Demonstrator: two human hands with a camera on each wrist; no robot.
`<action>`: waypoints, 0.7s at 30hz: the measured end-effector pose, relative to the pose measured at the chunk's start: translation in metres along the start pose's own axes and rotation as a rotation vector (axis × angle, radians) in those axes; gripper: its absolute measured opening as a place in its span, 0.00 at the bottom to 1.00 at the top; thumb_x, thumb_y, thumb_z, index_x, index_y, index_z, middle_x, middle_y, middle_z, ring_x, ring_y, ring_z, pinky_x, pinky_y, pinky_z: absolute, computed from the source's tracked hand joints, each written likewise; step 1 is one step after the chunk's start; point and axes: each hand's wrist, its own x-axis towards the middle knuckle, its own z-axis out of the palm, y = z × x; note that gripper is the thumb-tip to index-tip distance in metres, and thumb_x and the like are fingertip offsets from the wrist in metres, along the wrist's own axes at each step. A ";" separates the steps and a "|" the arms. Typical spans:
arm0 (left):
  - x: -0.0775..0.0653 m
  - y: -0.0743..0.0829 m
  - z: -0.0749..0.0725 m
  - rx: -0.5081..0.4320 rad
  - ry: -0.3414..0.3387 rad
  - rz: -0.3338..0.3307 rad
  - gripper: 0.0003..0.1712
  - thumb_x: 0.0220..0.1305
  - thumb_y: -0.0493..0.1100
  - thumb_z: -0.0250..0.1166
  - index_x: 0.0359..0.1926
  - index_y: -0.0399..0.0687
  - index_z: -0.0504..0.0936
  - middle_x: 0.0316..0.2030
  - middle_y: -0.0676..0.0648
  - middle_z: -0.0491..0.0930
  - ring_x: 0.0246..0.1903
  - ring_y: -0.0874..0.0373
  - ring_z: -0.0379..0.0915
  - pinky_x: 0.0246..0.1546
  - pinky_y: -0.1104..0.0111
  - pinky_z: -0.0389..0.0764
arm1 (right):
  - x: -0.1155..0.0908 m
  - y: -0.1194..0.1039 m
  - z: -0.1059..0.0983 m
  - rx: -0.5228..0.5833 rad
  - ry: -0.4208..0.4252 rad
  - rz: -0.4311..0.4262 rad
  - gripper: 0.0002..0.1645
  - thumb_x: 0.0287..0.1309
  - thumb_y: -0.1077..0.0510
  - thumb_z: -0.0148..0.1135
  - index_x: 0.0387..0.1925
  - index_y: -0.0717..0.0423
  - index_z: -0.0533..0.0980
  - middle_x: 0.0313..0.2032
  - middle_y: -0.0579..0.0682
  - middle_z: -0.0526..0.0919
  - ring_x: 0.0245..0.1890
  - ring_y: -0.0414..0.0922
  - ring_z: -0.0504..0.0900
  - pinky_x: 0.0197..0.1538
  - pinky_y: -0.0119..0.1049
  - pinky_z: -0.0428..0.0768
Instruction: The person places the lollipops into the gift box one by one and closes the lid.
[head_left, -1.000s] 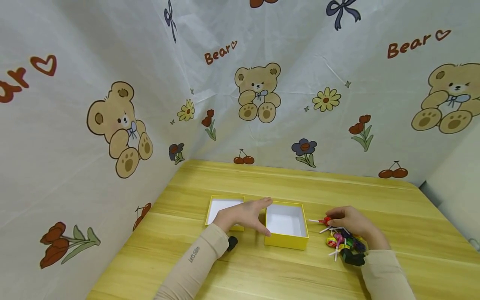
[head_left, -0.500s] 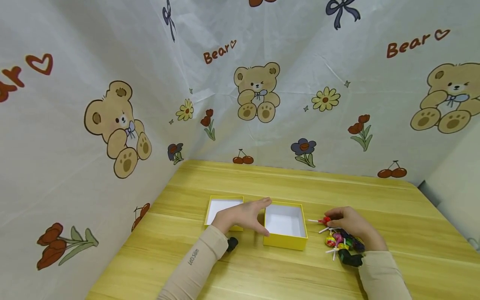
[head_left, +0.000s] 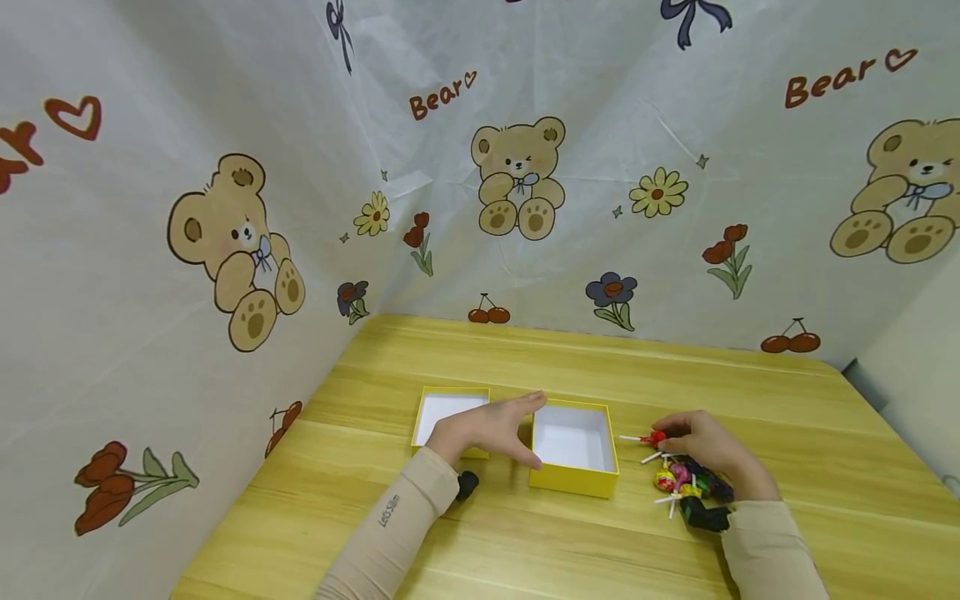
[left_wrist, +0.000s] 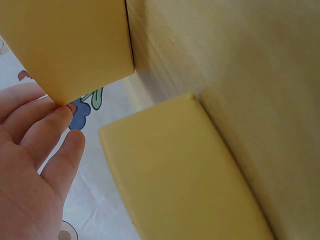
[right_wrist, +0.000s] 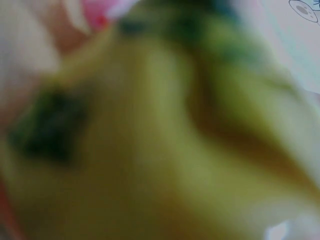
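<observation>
A yellow box (head_left: pixel 573 480) with a white inside stands open side up mid-table. My left hand (head_left: pixel 487 431) spreads along its left side, thumb by the front corner and extended fingers by the back corner. In the left wrist view, fingertips (left_wrist: pixel 67 112) touch the box's edge. To the right of the box, my right hand (head_left: pixel 705 442) pinches a red-wrapped lollipop (head_left: pixel 657 437) between thumb and fingers, its white stick pointing left. Under that hand lies a pile of coloured lollipops (head_left: pixel 665 480), partly hidden by hand and wrist. The right wrist view is filled by a blurred yellow-green wrapper (right_wrist: pixel 165 150).
A second yellow-edged, white-lined box part (head_left: pixel 442 406) lies left of the box, partly behind my left hand. Black devices sit at both wrists. The wooden table (head_left: pixel 540 542) meets a bear-printed sheet (head_left: pixel 517 275) at the back and left.
</observation>
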 end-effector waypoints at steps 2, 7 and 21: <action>0.000 0.000 0.000 0.003 0.001 0.002 0.60 0.40 0.71 0.62 0.69 0.57 0.43 0.69 0.56 0.38 0.67 0.60 0.39 0.64 0.64 0.57 | 0.000 -0.001 0.000 -0.002 0.003 0.002 0.21 0.53 0.61 0.59 0.47 0.70 0.72 0.39 0.60 0.79 0.34 0.40 0.76 0.34 0.30 0.77; 0.000 0.001 0.000 -0.004 -0.003 0.001 0.60 0.40 0.71 0.62 0.69 0.57 0.42 0.69 0.56 0.38 0.67 0.60 0.39 0.64 0.64 0.57 | -0.002 -0.003 -0.001 -0.015 0.032 0.008 0.20 0.53 0.60 0.59 0.46 0.70 0.73 0.39 0.60 0.79 0.34 0.40 0.76 0.34 0.30 0.78; -0.001 0.002 0.000 -0.004 -0.011 -0.007 0.59 0.42 0.69 0.63 0.69 0.57 0.41 0.69 0.56 0.36 0.68 0.61 0.38 0.64 0.64 0.57 | -0.005 -0.010 -0.010 -0.119 0.114 -0.014 0.19 0.53 0.56 0.60 0.44 0.64 0.75 0.38 0.56 0.81 0.38 0.45 0.78 0.36 0.29 0.76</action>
